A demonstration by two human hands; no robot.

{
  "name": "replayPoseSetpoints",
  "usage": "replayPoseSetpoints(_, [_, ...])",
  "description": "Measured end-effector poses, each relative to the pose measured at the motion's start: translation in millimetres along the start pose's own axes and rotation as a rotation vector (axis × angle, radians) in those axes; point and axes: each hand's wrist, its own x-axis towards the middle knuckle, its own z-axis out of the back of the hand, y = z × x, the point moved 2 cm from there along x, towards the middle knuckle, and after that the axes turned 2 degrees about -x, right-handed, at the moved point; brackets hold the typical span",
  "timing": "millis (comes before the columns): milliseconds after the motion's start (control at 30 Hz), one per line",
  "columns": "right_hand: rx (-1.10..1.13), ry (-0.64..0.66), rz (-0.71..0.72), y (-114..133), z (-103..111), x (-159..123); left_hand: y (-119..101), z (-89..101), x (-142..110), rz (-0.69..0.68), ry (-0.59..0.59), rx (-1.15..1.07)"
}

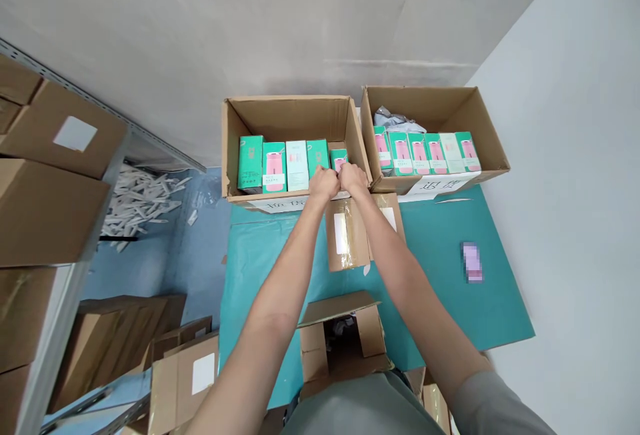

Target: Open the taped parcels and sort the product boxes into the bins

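Both arms reach forward into the left open carton (231, 148) at the far edge of the teal table. My left hand (323, 183) and my right hand (353, 177) are side by side, fingers curled, gripping a small green and pink product box (338, 157) at the right end of the row. Several more green boxes (274, 165) stand upright in that carton. A taped brown parcel (346, 233) with a white label lies on the table just below my hands. An open empty small carton (340, 340) sits close to my body.
A second open carton (493, 155) at the right holds a row of green and pink boxes (425, 152). A pink item (471, 261) lies on the teal table (260, 268). Stacked brown cartons (45, 208) stand at left, flat cartons (185, 375) below, white scraps (140, 198) on the floor.
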Motion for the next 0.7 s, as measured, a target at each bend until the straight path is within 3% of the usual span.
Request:
replayPoseSetpoints(133, [-0.056, -0.121, 0.126, 11.9, 12.5, -24.5, -1.9, -3.7, -39.1, -0.192, -0.278, -0.055])
replayPoseSetpoints(233, [0.151, -0.221, 0.346, 9.8, 23.8, -76.6, 18.5, -11.7, -107.6, -0.364, -0.47, -0.155])
replayPoseSetpoints(300, [0.255, -0.322, 0.453, -5.2, 33.6, -132.5, 44.9, -15.8, -169.1, -0.367, -0.549, -0.223])
replayPoseSetpoints(400, [0.3, -0.427, 0.399, -52.6, 44.2, -232.9, 98.0, -19.7, -270.4, -0.193, -0.649, -0.304])
replayPoseSetpoints(533, [0.306, -0.444, 0.112, -144.2, 41.5, -349.5, 171.6, -38.1, -390.9, 0.189, -0.68, -0.372])
replayPoseSetpoints(633, [0.39, -0.328, -0.121, -209.5, 27.0, -403.2, 211.0, -68.6, -450.3, 0.419, -0.597, -0.503])
replayPoseSetpoints(700, [0.506, -0.185, -0.305, -242.8, 13.0, -424.7, 225.5, -92.4, -471.2, 0.534, -0.539, -0.634])
